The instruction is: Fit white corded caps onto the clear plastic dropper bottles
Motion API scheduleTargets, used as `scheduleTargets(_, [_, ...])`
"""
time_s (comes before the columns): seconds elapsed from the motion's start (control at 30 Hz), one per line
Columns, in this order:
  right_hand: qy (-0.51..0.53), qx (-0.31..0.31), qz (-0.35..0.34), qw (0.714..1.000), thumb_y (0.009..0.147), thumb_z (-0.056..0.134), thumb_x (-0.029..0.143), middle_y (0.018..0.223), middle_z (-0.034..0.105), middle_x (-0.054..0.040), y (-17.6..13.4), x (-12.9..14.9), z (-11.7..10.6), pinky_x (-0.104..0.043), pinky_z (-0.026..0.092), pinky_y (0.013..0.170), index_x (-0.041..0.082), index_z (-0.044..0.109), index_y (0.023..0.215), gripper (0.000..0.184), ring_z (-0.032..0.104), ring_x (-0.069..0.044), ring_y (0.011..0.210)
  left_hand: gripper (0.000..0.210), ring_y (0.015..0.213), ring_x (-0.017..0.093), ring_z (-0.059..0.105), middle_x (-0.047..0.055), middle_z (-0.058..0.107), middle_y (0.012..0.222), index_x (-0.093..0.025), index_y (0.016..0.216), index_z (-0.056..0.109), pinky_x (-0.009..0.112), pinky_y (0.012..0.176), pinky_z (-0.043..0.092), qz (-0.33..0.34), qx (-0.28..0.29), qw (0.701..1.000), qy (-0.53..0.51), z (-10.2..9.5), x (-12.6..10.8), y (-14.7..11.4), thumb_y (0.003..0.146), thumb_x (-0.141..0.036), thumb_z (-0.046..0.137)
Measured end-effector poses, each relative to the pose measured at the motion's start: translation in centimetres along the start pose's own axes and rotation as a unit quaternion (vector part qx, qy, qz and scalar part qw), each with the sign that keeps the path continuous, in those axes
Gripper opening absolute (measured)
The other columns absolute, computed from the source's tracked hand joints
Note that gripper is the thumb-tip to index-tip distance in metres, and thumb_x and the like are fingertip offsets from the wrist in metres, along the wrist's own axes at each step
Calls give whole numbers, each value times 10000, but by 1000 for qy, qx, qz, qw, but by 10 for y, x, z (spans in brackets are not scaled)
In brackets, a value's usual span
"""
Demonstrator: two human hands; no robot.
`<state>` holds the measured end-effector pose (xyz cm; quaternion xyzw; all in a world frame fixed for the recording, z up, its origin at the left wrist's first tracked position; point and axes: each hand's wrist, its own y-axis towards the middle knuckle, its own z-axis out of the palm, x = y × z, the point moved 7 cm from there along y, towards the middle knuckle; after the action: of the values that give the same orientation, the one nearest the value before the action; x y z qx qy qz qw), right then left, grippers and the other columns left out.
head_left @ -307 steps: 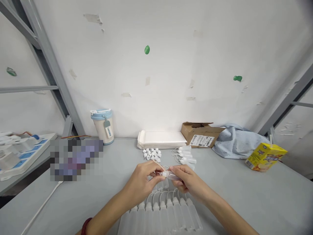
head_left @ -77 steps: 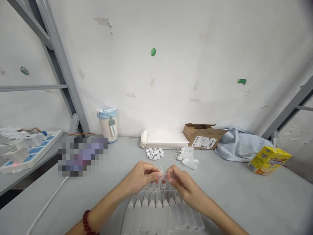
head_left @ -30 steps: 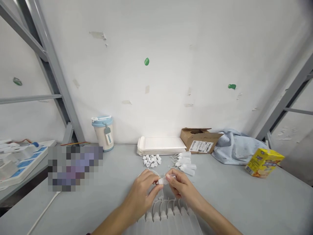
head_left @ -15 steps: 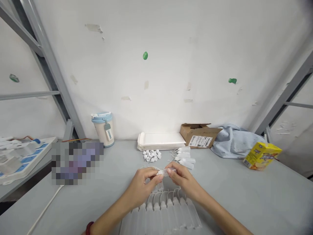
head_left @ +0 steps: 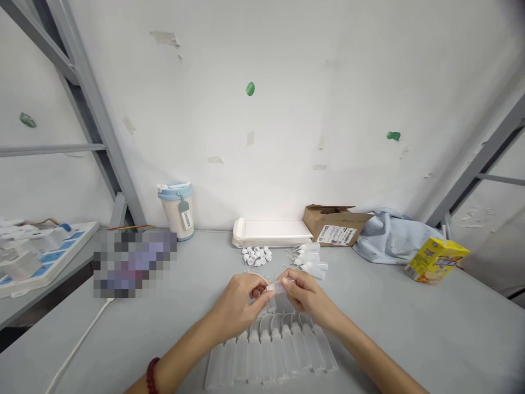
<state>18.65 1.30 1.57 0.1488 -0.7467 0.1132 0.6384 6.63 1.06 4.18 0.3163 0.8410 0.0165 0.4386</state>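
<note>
In front of me, my left hand (head_left: 241, 303) pinches a small white cap (head_left: 270, 288) between thumb and fingertips. My right hand (head_left: 305, 293) is closed on a small translucent plastic bottle (head_left: 279, 286) that meets the cap; its fingers hide part of it. Just below both hands, several translucent squeeze bottles (head_left: 266, 355) lie side by side in a row, with thin curved cords at their necks. Beyond the hands sit a cluster of loose white caps (head_left: 256, 255) and a small pile of translucent bottles with cords (head_left: 309, 257).
White flat trays (head_left: 273, 232) are stacked against the wall, beside an open cardboard box (head_left: 338, 227). A pale blue cloth (head_left: 396, 238) and a yellow drink carton (head_left: 437, 261) stand right. Leftward are a cup with a blue lid (head_left: 177, 213), a blurred-out item (head_left: 135, 265) and a power strip (head_left: 49, 257).
The view has shifted slightly. Both hands stay together at the same spot, with the right fingers a little closer to the left and the clear piece turned slightly.
</note>
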Motion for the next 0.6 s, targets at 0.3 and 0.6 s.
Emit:
scheduleTargets(0.3, [81,-4,1,997,759,525,567,481,202,105,2,-1,-2,-214,125,410,184,422,654,410,140,-49,427,362,575,114,472,0,573,658,-160,658,573,211,532,355,-60,27,996,-68,4,8,2,877,-371,377])
scheduleTargets(0.6, [82,-30,40,995,729,575,510,427,289,98,9,-13,-10,-205,114,376,192,387,582,397,154,-40,382,316,632,147,480,15,556,600,-169,606,569,262,666,389,97,-37,993,50,6,-7,3,873,-232,414])
